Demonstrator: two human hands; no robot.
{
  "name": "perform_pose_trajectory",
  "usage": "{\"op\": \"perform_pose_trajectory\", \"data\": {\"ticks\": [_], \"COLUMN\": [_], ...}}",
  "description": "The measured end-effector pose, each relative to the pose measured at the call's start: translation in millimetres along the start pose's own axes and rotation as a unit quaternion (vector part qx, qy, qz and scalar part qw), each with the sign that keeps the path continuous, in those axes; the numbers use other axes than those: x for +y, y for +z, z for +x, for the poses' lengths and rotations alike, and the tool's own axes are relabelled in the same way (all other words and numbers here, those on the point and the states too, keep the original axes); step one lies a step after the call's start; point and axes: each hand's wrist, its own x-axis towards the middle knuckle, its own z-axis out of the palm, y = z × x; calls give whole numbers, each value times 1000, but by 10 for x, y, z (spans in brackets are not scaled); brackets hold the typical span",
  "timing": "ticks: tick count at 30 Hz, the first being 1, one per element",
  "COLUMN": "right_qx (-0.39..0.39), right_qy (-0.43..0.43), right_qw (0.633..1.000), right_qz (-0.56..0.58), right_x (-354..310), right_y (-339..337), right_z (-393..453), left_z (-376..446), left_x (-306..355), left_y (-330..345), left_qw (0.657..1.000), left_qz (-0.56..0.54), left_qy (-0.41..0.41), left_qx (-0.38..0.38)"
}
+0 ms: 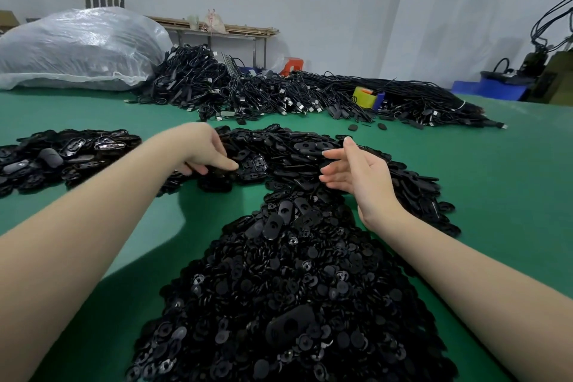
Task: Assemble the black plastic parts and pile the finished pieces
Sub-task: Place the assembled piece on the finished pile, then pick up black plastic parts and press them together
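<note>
A heap of oval black plastic parts (310,152) is spread directly under and between both hands, on a green table (496,183). The left hand (204,150) is reached forward with the palm down, its fingertips (231,166) dipped into the heap's near-left edge; whether a piece is pinched cannot be told. The right hand (356,174) is held above the heap, palm turned inward, fingers straight and spread, nothing held. A second, larger pile of small round black parts (288,295) is laid nearer than both hands, between the forearms. A third pile of oval pieces (62,155) is set well left of the left hand. Bare green surface is seen between the forearms' near-left side and right of the right hand. A mass of black cables (279,93) is heaped beyond the hands.
</note>
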Motion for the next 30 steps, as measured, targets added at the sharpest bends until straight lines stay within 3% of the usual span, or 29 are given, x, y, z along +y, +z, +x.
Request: {"op": "perform_pose_trajectory", "data": {"ticks": [2,4,14,19,23,25,28,30], "right_qx": [-2,-5,-23,-58,-51,-55,-162,-283], "right_qy": [-1,-1,-15,-62,-92,-134,-157,-109], "right_qw": [1000,1000,999,988,981,967,928,888], "right_qz": [0,-1,-38,-125,-160,-208,-295,-346], "right_x": [-4,-2,1,29,52,39,-159,-383], "right_y": [2,6,8,9,18,24,43,67], "right_z": [-2,-5,-7,-38,-43,-62,-84,-93], "left_z": [32,65,82,85,59,39,-43,-92], "left_x": [40,32,39,43,80,155,358,489], "left_y": [65,92,99,100,72,110,249,380], "left_qw": [995,991,999,997,986,963,912,893], "left_qz": [70,73,-41,-65,-144,-225,-337,-387], "left_qy": [-7,0,23,26,27,61,119,139], "left_qx": [76,114,2,10,77,135,202,183]}}
